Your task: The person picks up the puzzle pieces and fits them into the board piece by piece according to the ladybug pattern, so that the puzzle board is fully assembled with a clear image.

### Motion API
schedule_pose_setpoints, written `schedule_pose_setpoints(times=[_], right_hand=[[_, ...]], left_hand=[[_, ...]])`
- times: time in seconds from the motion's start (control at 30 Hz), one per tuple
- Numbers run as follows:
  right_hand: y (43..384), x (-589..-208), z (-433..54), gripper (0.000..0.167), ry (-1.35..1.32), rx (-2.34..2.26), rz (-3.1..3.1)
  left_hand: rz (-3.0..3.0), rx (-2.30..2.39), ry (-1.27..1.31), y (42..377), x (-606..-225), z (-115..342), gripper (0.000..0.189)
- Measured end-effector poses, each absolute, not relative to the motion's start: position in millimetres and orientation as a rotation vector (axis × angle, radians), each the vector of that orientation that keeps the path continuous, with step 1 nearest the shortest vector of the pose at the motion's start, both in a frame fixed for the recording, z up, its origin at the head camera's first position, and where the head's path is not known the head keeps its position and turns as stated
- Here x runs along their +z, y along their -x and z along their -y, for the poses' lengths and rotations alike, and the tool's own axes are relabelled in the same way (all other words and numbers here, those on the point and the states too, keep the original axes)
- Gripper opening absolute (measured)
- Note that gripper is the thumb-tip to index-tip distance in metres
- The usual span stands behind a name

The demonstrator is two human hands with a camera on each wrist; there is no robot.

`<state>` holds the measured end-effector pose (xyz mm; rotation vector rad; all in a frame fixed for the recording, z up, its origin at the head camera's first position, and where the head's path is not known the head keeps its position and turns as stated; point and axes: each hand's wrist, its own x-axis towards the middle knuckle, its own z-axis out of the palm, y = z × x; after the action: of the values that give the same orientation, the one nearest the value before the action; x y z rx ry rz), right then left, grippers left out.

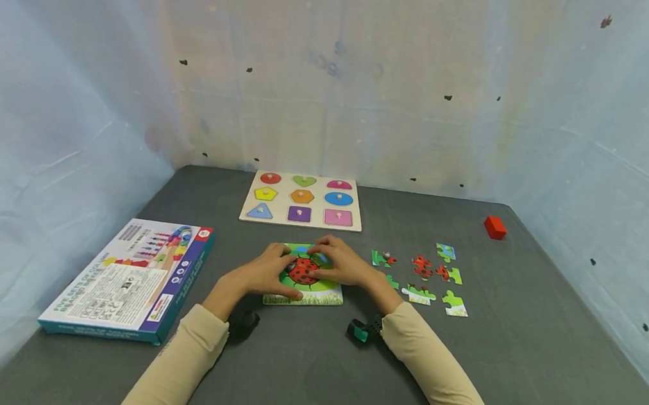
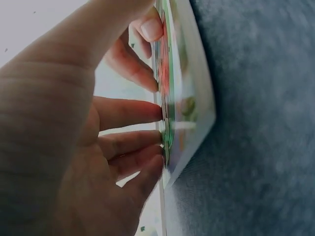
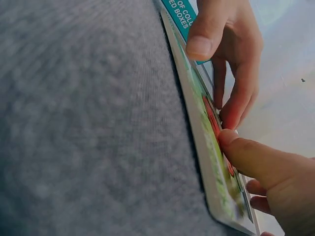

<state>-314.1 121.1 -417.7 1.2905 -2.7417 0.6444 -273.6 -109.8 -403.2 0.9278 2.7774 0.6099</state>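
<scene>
A ladybug puzzle board (image 1: 304, 299) lies flat on the grey cloth, a red spotted ladybug on green at its middle. Over its left part spreads my left hand (image 1: 266, 273), thumb near the lower edge and fingers toward the ladybug's head. From the right reaches my right hand (image 1: 342, 262), its thumb on the ladybug's body and its fingers at the upper part. In the left wrist view, fingertips of the left hand (image 2: 123, 147) touch the board's surface. The right wrist view shows the right thumb (image 3: 246, 152) pressing the red area. Neither hand shows a loose piece in its fingers.
Several loose jigsaw pieces (image 1: 421, 267) lie right of the board. Behind it is a wooden shape board (image 1: 324, 195) with knobbed shapes. A large flat box (image 1: 128, 277) lies at the left, a red block (image 1: 495, 227) at the far right. Plastic sheeting surrounds the table.
</scene>
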Motion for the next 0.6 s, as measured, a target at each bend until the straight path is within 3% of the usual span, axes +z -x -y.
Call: schedule_pose_setpoints(times=[0.6], right_hand=[[311, -419, -143, 0.059, -1.344, 0.861, 2.768]], left_hand=[[-2.78, 0.606, -1.022, 279, -412, 112, 0.094]])
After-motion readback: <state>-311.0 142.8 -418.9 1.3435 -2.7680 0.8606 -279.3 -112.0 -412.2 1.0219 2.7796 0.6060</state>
